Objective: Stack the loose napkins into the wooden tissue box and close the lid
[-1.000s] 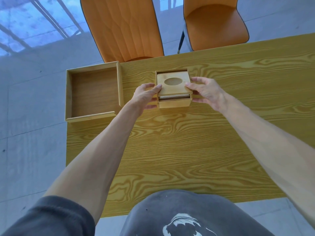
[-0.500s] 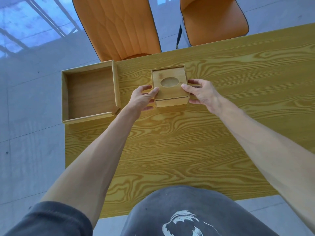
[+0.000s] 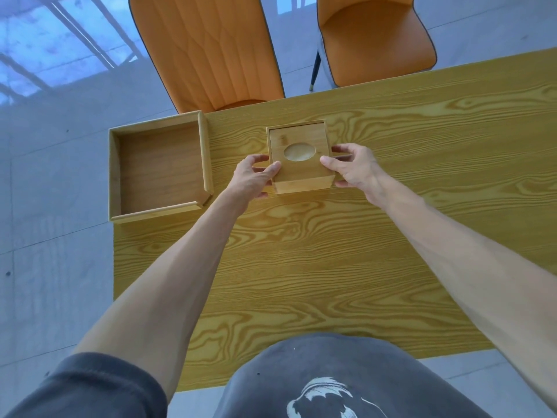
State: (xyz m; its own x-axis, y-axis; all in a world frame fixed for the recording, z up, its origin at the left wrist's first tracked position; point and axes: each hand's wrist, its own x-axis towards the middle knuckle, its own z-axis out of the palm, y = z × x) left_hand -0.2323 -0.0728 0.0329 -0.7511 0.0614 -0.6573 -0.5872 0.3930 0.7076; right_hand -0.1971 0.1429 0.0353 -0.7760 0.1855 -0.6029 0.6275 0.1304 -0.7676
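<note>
The wooden tissue box [image 3: 304,184] stands on the table's far half, and its lid [image 3: 297,173] lies flush in the top. Through the lid's oval hole [image 3: 300,151] a pale surface shows; no loose napkins are in view. My left hand [image 3: 251,179] grips the box's left side with the thumb tip on the lid's left edge. My right hand [image 3: 355,170] holds the right side, thumb on the lid's right edge and fingers down the wall.
An open wooden tray [image 3: 159,170] with nothing in it sits at the table's far left corner, overhanging the edge. The yellow wood-grain table [image 3: 301,251] reaches to my lap. Two orange chairs [image 3: 211,49] [image 3: 373,40] stand behind it.
A second ago the lid sat raised with a pale gap under its front edge. It has dropped flush into the box. Both hands stayed at the box's sides.
</note>
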